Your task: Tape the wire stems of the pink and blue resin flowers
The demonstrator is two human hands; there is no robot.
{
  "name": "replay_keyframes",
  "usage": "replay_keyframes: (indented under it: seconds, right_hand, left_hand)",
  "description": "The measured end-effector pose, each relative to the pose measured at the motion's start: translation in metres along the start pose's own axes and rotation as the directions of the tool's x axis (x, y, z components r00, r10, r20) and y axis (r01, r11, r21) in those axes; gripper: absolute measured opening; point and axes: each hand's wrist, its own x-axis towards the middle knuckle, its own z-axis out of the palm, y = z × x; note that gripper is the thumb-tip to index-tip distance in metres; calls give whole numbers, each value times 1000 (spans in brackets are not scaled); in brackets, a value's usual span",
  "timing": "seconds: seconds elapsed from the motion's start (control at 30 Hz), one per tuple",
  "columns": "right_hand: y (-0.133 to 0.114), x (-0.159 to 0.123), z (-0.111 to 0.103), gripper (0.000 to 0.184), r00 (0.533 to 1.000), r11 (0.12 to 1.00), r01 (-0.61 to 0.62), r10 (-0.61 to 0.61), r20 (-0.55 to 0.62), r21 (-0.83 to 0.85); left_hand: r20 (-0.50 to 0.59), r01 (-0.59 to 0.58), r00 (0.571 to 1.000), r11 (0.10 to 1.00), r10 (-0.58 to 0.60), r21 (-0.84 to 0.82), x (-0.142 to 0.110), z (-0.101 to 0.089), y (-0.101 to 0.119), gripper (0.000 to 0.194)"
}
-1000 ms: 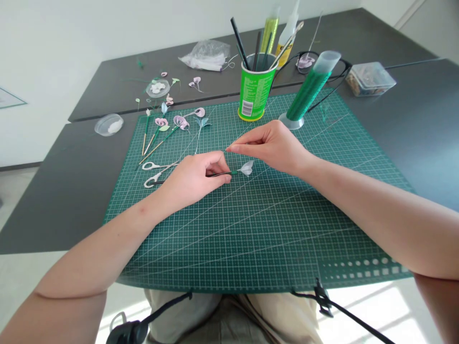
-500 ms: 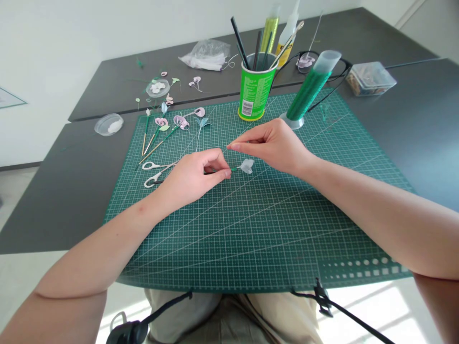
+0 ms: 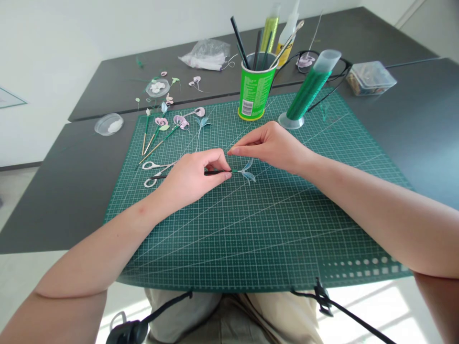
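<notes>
Between thumb and fingers, my left hand (image 3: 202,173) is closed on a dark, thin flower stem (image 3: 215,172) lying roughly level. Pale blue petals or leaves (image 3: 248,177) spread from its right end, and a short green wrapping (image 3: 234,170) shows just past my fingertips. My right hand (image 3: 267,147) is pinched shut just above and right of the left one. A very fine thread appears to be in that pinch, though it is barely visible. White-handled scissors (image 3: 149,166) lie behind my left hand, their blades mostly hidden by it.
A green cutting mat (image 3: 258,229) covers the table front. Behind my hands stand a green cup (image 3: 255,93) of tools and a green thread spool (image 3: 309,93). Small flowers (image 3: 181,122) lie at left; a clear box (image 3: 371,79) sits at right.
The stem has turned in my left fingers, so the blue petals now show edge-on and spread apart. My right hand has shifted slightly about the stem, still pinched.
</notes>
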Motion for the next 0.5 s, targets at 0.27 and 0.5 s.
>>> replay_keyframes:
  seconds: [0.27, 0.5]
  right_hand:
    - [-2, -1, 0, 16, 999, 999, -41, 40, 10, 18]
    - [-3, 0, -6, 15, 985, 985, -159, 154, 76, 60]
  left_hand:
    - [-27, -45, 999, 998, 47, 40, 0, -1, 3, 10]
    - [-38, -92, 995, 995, 94, 41, -1, -2, 6, 10]
